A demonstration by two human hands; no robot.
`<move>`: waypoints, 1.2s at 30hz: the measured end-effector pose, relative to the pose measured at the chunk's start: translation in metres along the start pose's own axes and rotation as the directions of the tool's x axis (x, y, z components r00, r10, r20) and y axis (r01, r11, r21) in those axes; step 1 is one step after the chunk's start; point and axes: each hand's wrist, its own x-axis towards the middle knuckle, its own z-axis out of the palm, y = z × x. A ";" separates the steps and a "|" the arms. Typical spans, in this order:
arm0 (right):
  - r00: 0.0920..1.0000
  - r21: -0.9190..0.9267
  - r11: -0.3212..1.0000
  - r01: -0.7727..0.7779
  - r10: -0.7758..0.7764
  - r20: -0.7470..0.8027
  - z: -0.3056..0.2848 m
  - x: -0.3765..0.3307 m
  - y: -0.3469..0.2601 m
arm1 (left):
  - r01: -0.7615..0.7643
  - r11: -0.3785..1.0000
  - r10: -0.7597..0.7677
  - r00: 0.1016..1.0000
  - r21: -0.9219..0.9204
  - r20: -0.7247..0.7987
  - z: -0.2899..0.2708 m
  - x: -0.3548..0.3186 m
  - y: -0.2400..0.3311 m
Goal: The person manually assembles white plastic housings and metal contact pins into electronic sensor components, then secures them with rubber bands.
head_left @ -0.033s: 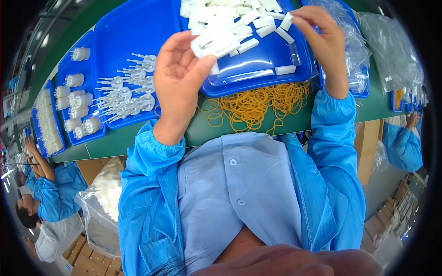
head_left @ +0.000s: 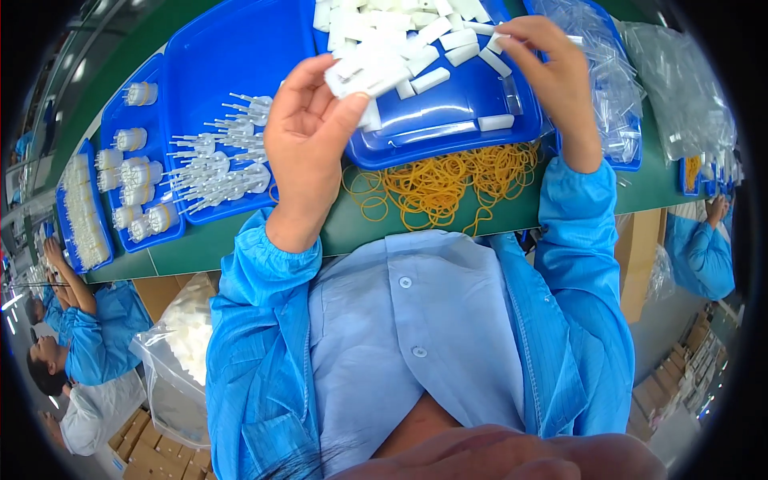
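My left hand (head_left: 308,132) is raised over the green table and grips a small stack of white plastic pieces (head_left: 364,76) between thumb and fingers. My right hand (head_left: 552,76) pinches one white plastic piece (head_left: 492,38) at its fingertips, close to the right of the stack. Both hands hover over a blue tray (head_left: 448,132) heaped with more of the same white pieces. In front of that tray a loose pile of yellow rubber bands (head_left: 448,180) lies on the table.
Left of my hand, a large blue tray (head_left: 216,56) holds white pin-like parts (head_left: 216,172), and another (head_left: 120,120) holds banded bundles. Clear bags (head_left: 620,88) fill a tray on the right. A bag of white parts (head_left: 180,336) stands below left. Co-workers sit left (head_left: 80,320) and right (head_left: 704,248).
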 end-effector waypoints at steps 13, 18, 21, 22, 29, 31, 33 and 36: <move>0.956 -0.335 0.903 0.270 -0.212 0.201 0.041 -0.003 -0.005 | 0.012 0.998 -0.013 1.000 0.070 0.016 -0.002 -0.001 0.003; 0.969 -0.351 0.920 0.176 -0.099 0.226 0.042 -0.003 -0.007 | 0.021 0.999 -0.021 1.000 0.029 0.014 -0.002 -0.001 0.001; 0.991 -0.207 0.978 0.018 0.009 0.132 0.040 -0.007 -0.012 | 0.034 0.999 -0.035 0.999 0.023 0.029 -0.004 -0.002 0.000; 0.994 -0.174 0.984 -0.048 0.064 0.090 0.038 -0.006 -0.017 | 0.028 0.999 -0.028 0.999 0.032 0.018 -0.004 -0.003 0.000; 0.958 0.616 0.735 -0.284 0.247 0.147 0.016 -0.007 -0.015 | 0.017 0.994 -0.027 0.995 0.104 0.097 0.000 -0.004 -0.002; 0.964 0.723 0.647 -0.242 0.245 0.104 0.018 -0.007 -0.018 | -0.169 0.962 0.135 0.978 0.217 0.162 -0.001 -0.004 -0.005; 0.977 0.721 0.663 -0.201 0.190 0.098 0.018 -0.009 -0.017 | -0.201 0.945 0.154 0.969 0.259 0.192 -0.002 -0.005 -0.006; 0.973 0.782 0.581 -0.225 0.177 0.149 0.018 -0.010 -0.019 | -0.225 0.931 0.171 0.964 0.286 0.201 -0.001 -0.004 -0.006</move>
